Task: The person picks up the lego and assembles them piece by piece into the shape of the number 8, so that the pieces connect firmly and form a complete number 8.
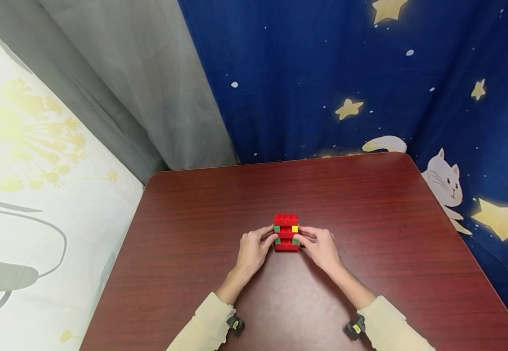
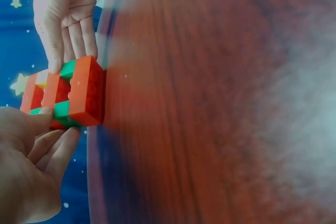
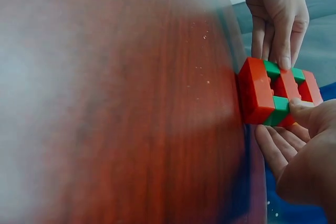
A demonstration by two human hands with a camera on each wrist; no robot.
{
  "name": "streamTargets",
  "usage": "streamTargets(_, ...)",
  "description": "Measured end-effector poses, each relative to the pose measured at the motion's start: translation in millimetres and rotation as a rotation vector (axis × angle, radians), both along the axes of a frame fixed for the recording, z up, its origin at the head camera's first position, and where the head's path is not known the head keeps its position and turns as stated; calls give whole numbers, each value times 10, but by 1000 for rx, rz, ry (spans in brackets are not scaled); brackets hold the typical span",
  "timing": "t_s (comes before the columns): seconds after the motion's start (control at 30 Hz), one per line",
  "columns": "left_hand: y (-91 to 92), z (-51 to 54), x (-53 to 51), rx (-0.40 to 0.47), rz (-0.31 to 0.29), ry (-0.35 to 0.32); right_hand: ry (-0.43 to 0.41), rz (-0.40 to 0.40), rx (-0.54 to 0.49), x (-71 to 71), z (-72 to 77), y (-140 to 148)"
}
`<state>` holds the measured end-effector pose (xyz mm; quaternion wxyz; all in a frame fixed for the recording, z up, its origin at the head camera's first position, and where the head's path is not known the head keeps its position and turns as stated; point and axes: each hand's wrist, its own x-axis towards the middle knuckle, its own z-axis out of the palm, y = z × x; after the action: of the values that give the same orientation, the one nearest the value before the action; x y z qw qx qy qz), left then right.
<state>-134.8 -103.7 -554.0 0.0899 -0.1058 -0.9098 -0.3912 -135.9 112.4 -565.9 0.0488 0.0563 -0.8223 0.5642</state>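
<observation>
A small stack of toy building bricks [image 1: 286,219] stands on the table, made of three long red bricks with short bricks between them at both ends. The short ones are green [image 2: 62,110], apart from a yellow brick [image 1: 295,228] at the upper right. From the left side, my left hand [image 1: 252,249] grips the stack between thumb and fingers. My right hand [image 1: 323,249] holds its right side the same way. Both thumbs lie on the near face by the middle red brick. In the wrist views, the fingertips behind the stack are partly hidden.
The reddish-brown wooden table [image 1: 201,209] spreads around the stack, its far edge beyond the hands. A dark blue star-patterned curtain [image 1: 298,97] and a grey curtain [image 1: 184,97] hang behind it. Small black devices [image 1: 236,325] sit at the cuffs.
</observation>
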Motion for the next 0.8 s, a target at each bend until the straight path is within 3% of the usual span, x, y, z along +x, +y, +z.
streamTargets(0.43,21,2,-226,-22,76,-25,86,-90,166,-253,4,-94)
streamTargets(0.8,59,-22,-367,-12,115,-68,43,-127,175,-355,1,-148)
